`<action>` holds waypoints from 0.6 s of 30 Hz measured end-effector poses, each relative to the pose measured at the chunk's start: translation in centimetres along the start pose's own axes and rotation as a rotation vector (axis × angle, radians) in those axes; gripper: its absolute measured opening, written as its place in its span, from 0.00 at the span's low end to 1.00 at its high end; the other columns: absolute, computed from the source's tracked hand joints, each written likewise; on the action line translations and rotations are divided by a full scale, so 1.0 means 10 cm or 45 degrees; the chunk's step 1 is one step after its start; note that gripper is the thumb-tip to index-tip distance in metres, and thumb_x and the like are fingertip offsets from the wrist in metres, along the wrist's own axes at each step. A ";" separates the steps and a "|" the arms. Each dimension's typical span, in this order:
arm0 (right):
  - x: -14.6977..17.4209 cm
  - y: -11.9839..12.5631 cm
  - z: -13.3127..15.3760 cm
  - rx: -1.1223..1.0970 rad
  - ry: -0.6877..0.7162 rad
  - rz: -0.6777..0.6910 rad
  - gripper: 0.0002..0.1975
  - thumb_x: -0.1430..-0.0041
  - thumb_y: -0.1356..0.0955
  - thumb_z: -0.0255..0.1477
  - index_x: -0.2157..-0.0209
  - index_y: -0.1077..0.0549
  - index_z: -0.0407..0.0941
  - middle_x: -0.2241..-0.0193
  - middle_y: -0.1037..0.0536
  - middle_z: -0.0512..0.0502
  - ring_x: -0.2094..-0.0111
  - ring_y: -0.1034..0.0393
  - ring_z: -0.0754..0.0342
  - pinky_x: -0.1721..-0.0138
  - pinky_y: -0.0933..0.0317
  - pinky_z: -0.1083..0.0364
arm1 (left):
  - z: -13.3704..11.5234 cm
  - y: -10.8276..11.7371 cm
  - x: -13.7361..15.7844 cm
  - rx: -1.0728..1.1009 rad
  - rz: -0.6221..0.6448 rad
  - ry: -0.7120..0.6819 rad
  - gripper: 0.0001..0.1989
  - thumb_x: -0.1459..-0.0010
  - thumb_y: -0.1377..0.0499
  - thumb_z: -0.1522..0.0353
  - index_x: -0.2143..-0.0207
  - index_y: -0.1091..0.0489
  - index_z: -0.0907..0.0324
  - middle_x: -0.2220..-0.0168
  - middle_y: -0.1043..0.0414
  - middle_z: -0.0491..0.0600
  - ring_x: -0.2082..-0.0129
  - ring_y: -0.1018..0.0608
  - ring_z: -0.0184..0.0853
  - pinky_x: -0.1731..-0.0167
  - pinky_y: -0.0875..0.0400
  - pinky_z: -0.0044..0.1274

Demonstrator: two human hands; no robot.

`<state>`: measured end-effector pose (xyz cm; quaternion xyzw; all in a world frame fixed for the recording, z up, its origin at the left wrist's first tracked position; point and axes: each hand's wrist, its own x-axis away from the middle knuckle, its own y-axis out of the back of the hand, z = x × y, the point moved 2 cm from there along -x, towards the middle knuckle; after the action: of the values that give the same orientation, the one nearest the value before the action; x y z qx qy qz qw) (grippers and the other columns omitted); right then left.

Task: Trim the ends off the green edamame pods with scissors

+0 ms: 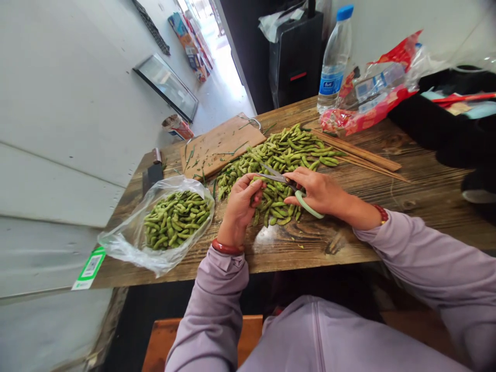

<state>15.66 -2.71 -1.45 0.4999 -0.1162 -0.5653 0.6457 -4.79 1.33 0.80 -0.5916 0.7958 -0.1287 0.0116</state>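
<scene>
The left hand pinches a pod at the near edge of the edamame pile on the worktop. At its 3 o'clock, the right hand grips green-handled scissors, blades pointing at that pod. A bag of pods lies at 9 o'clock, a cutting board beyond.

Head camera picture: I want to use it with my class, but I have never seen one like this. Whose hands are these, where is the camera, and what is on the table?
The camera sits on a person's head, looking down at their own two hands. The right hand holds scissors. The left hand pinches a pod at the blades. On the wooden table lie a pile of green pods, a plastic bag of pods, a cutting board, a water bottle and a red packet.
</scene>
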 end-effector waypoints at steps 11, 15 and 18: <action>0.01 -0.02 0.03 0.029 0.053 0.003 0.28 0.44 0.25 0.38 0.44 0.29 0.42 0.56 0.24 0.38 0.60 0.25 0.43 0.61 0.30 0.49 | 0.06 -0.03 0.01 0.200 0.079 0.041 0.18 0.55 0.29 0.68 0.64 0.33 0.59 0.74 0.27 0.42 0.84 0.37 0.19 0.84 0.50 0.14; 0.01 -0.02 0.05 0.017 0.087 -0.022 0.27 0.43 0.25 0.37 0.45 0.29 0.42 0.56 0.24 0.38 0.59 0.25 0.42 0.60 0.30 0.48 | 0.09 -0.08 0.01 0.195 0.133 0.038 0.17 0.54 0.29 0.68 0.66 0.33 0.60 0.74 0.27 0.43 0.85 0.37 0.20 0.85 0.50 0.15; 0.01 -0.01 0.05 -0.034 0.087 -0.064 0.27 0.43 0.25 0.37 0.45 0.30 0.43 0.56 0.24 0.38 0.60 0.25 0.43 0.60 0.30 0.48 | 0.12 -0.13 0.03 0.095 0.174 0.064 0.15 0.52 0.29 0.65 0.67 0.32 0.61 0.75 0.28 0.43 0.85 0.37 0.20 0.85 0.52 0.15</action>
<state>15.30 -3.05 -1.32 0.5130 -0.0738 -0.5655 0.6416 -3.41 0.50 -0.06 -0.5317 0.8290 -0.1722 0.0224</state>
